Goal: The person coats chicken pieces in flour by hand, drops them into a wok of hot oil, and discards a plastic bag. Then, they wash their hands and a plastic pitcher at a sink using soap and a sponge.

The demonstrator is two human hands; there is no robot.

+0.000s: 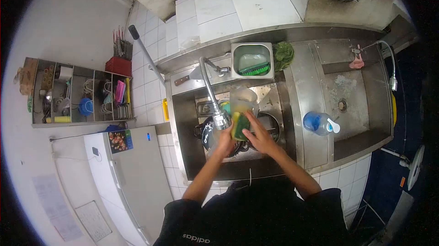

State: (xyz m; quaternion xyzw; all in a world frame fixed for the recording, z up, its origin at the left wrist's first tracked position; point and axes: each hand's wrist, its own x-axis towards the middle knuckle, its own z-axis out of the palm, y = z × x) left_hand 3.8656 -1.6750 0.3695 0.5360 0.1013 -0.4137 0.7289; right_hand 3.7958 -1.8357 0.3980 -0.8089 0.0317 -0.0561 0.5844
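Note:
Over the left basin of a steel sink (185,147), my right hand (260,136) is closed on a green and yellow sponge (239,126). My left hand (225,142) is closed at the sponge's left side, just below the faucet head (222,120); whether it grips the sponge or something else is hidden. A pale translucent container (243,98) is right above the sponge, its lower part covered. Dark pots (208,134) lie in the basin beneath my hands.
A steel tub (251,54) with a green brush stands behind the basin, beside a green scouring mesh (283,55). A scraper (188,78) lies on the back ledge. On the divider at right is a blue soap bottle (318,123). The flexible faucet hose (205,79) arches over the basin.

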